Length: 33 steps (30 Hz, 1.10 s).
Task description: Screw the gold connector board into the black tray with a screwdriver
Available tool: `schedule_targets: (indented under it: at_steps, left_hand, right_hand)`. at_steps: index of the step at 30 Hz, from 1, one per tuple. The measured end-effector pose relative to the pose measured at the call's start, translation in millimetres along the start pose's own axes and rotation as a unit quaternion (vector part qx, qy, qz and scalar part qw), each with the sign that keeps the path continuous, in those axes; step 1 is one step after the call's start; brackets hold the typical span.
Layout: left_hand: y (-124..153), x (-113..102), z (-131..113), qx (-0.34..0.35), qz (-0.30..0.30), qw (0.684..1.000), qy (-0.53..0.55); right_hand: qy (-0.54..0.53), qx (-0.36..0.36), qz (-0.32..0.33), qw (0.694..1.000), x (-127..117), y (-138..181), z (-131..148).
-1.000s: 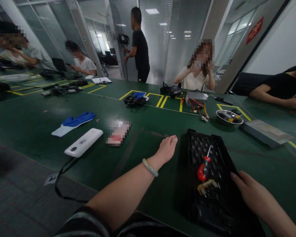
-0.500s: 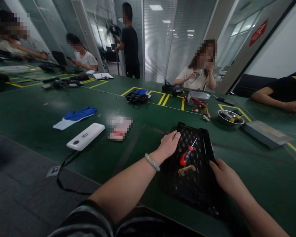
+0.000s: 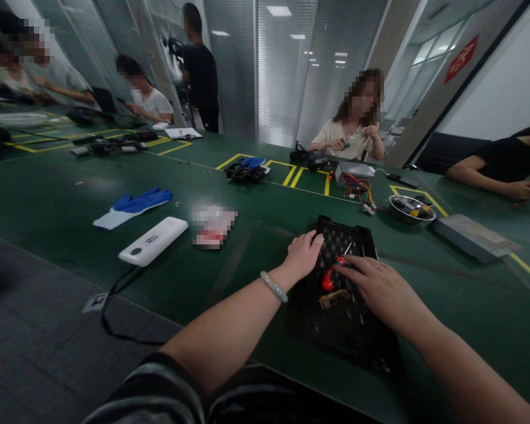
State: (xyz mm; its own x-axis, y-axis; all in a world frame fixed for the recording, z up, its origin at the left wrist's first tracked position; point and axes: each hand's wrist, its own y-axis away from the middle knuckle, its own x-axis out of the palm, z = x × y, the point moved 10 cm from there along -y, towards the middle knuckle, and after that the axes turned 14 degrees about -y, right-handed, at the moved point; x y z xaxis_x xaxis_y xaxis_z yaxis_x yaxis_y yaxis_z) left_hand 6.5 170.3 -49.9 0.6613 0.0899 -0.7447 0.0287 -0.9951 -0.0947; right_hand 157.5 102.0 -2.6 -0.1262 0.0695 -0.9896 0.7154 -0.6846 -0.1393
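Note:
A black plastic tray [image 3: 357, 347] with a bumpy bottom lies on the green table in front of me. My left hand [image 3: 301, 257] grips its left rim near the far end. Inside the tray rests a red and black screwdriver [image 3: 327, 279], its shaft pointing away from me. Close below it lies a small brownish circuit board piece [image 3: 334, 299]. My right hand [image 3: 380, 288] reaches over the tray from the right, fingers stretched out and their tips at the screwdriver's handle, partly covering it. Whether the fingertips press on the handle I cannot tell.
To the left lie a white power bank [image 3: 153, 241] with a black strap and a blue and white glove [image 3: 135, 207]. A metal bowl [image 3: 411, 209] of tools, a grey metal box [image 3: 472, 237] and a power supply [image 3: 354, 171] with wires are at the right. Several people sit around the table.
My right hand has let go of the tray's right rim and moved left over the tray to the screwdriver. My left hand stays on the left rim. A standing person shifted left.

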Motion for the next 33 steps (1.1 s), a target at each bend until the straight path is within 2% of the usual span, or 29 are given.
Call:
schedule_targets:
  at_steps: [4,10,13,15,16,17,19,21,22,23,28,33]
  left_hand:
    - [-1.4,1.0,0.3,0.003,-0.008,1.0,-0.011]
    - [-1.3,2.5,0.8,0.005,-0.009,0.999,-0.039]
    - [1.8,0.1,2.1,-0.005,0.004,0.998,-0.063]
    - [4.6,-1.6,2.8,-0.009,0.021,0.996,-0.084]
    - [6.2,-1.8,2.5,-0.006,0.032,0.995,-0.093]
    - [8.0,-1.7,2.3,-0.003,0.044,0.994,-0.102]
    - [12.1,-0.6,1.7,0.004,0.069,0.991,-0.115]
    - [16.5,2.6,-1.9,0.028,0.095,0.987,-0.123]
    - [18.3,4.1,-4.0,0.04,0.103,0.986,-0.127]
    - [19.4,5.2,-5.1,0.046,0.107,0.984,-0.132]
    - [17.4,10.6,-5.1,0.039,0.094,0.984,-0.148]
    - [18.3,9.9,-7.7,0.026,0.092,0.983,-0.157]
  right_hand:
    - [0.021,-0.065,0.016,0.998,9.3,-18.5,10.0]
    - [0.012,-0.056,-0.029,0.998,-2.0,-29.2,7.7]
    - [-0.004,-0.022,-0.09,0.996,-18.5,-15.8,-2.6]
    - [-0.048,0.025,-0.201,0.978,-43.1,2.7,-17.0]
    - [-0.094,0.054,-0.271,0.956,-56.4,15.8,-27.4]
    - [-0.166,0.084,-0.346,0.92,-67.5,31.2,-40.8]
    - [-0.333,0.134,-0.464,0.81,-73.3,61.2,-70.5]
    - [-0.45,0.162,-0.508,0.716,-63.7,77.2,-91.0]
    - [-0.482,0.169,-0.512,0.69,-58.4,80.2,-96.8]
    - [-0.5,0.176,-0.503,0.683,-53.7,79.9,-100.0]
    - [-0.569,0.187,-0.411,0.687,-34.2,64.2,-100.6]
    - [-0.606,0.155,-0.354,0.695,-35.2,55.5,-81.7]
